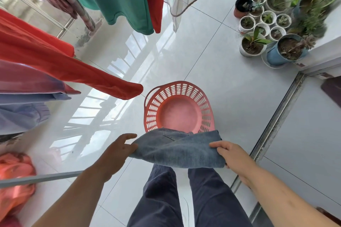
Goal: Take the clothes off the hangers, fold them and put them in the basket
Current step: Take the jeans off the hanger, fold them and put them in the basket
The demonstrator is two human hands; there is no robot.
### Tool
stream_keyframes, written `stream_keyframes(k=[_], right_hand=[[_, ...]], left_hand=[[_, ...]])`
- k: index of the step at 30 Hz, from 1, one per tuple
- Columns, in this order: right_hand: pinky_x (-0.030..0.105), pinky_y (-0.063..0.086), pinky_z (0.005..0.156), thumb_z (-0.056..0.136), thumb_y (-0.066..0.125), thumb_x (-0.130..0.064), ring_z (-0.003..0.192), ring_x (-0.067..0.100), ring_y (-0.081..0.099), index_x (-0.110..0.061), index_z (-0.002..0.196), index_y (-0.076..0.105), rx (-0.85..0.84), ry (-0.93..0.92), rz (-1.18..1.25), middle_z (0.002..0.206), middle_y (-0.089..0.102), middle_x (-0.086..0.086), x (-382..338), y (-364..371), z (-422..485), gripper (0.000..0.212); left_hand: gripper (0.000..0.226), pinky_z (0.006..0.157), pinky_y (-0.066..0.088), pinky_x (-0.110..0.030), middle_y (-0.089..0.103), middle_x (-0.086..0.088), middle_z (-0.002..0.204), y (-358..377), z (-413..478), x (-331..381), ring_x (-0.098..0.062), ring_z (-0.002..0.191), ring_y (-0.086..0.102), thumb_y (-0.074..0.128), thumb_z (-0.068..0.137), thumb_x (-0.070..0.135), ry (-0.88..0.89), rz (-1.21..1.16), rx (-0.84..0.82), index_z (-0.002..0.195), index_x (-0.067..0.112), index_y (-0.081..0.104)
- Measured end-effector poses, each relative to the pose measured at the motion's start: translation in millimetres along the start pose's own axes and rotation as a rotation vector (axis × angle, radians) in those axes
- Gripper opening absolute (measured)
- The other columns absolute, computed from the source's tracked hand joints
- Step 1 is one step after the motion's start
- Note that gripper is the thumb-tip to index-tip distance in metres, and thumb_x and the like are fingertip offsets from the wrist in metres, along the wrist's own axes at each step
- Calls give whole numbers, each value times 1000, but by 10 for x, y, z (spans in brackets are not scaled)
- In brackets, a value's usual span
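My left hand (118,151) holds the left end of the folded jeans (177,151) in its fingertips, and one finger sticks out free above the cloth. My right hand (234,155) grips the right end, thumb along the top and fingers curled underneath. The jeans hang between the two hands as a loose bundle. They are over my legs and just short of the near rim of the red basket (203,97). The basket stands on the glossy tiled floor (221,61) with nothing in it that I can see.

I take this to be the placing step, and the fold is my worry. I only have the ends, so if one hand lets go first the layers may slide open and land crumpled. The bundle also looks about as wide as the basket's bottom. Lowered off-centre, it could catch the rim and drape over the side. On my left a red garment (73,72) hangs low near the basket, and a raised elbow might brush it. The plant pots (258,29) are well apart on the right.
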State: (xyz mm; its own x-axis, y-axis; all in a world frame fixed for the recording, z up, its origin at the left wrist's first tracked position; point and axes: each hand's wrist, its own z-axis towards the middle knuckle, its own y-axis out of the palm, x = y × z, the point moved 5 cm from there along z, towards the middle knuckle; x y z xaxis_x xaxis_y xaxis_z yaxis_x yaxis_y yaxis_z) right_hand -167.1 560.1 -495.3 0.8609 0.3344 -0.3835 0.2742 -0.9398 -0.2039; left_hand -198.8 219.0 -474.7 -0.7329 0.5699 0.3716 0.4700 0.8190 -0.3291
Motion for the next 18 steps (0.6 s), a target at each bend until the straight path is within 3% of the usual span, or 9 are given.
stream_keyframes(k=[3,6,9,13,18], right_hand=[[25,44,60,97,54,-23,77,13,56,-18,109,59,123,70,127,104,62,0,65,-86,18,14],[28,46,56,91,67,-28,61,16,52,-8,94,65,165,134,162,90,66,6,130,-88,62,21],[28,44,52,90,68,-27,54,18,48,-1,82,65,166,199,126,80,63,9,180,-59,112,27],[28,33,48,95,61,-28,54,19,38,-8,79,55,165,196,159,73,51,9,135,-36,130,26],[29,43,57,96,51,-8,68,20,51,-4,89,56,202,157,746,87,55,15,65,-39,133,9]], left_hand=[[24,93,50,-39,67,0,112,-17,3,-20,-17,101,64,51,99,32,16,-12,26,121,40,55],[18,94,52,-42,68,2,109,12,3,-6,-17,99,65,51,99,29,33,-10,32,110,38,62],[17,93,52,-43,67,3,106,23,4,19,-17,99,64,54,98,25,52,-29,41,104,36,67],[15,90,52,-40,66,-1,109,-12,19,3,-21,102,62,57,97,25,54,-68,40,104,32,68],[15,78,52,-32,66,2,110,-43,40,-93,-19,102,60,60,95,15,4,-197,107,101,20,72]])
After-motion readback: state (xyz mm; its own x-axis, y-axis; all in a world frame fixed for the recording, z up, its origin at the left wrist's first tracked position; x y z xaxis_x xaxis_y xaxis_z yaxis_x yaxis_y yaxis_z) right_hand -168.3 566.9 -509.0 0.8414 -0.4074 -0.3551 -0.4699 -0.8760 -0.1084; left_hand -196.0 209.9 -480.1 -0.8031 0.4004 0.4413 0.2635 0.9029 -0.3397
